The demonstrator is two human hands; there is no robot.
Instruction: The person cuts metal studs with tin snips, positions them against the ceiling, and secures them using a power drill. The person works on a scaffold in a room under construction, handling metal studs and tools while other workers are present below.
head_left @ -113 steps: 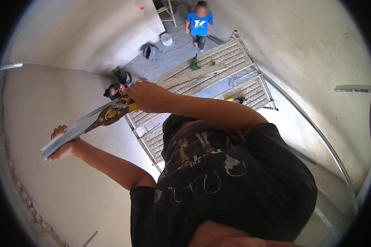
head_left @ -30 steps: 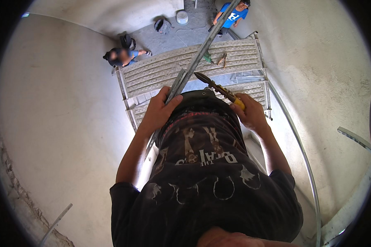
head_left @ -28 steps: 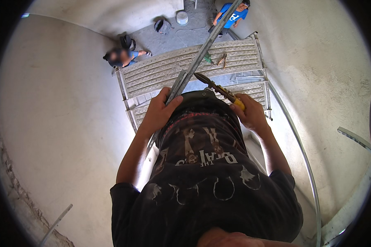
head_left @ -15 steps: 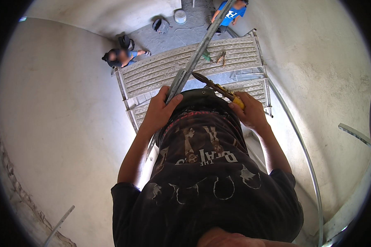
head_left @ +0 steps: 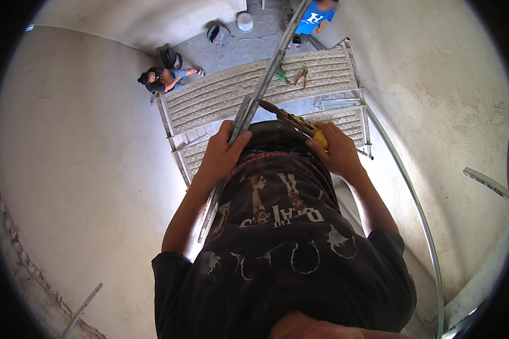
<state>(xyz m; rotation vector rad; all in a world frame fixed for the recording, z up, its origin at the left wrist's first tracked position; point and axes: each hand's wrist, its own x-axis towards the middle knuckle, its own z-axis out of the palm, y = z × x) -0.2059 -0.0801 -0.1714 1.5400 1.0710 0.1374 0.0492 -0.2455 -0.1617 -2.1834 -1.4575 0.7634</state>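
One channel [head_left: 278, 55] slanted across the head view, over the scaffold deck [head_left: 209, 93]. Left hand [head_left: 221, 153] was wrapped around it. Right hand [head_left: 336, 151] was curled closed on the snips' [head_left: 292, 120] yellow grips, blade tip at the channel; contact unclear. Green tool [head_left: 281, 74] lay on the deck. Bucket [head_left: 245, 22] stood on the floor beyond, one person [head_left: 164, 79] left, another person [head_left: 315, 21] right.

White lettering [head_left: 283, 217], red lettering [head_left: 266, 156] on black T-shirt [head_left: 283, 282]; large white letter [head_left: 315, 18] on blue shirt [head_left: 307, 27].
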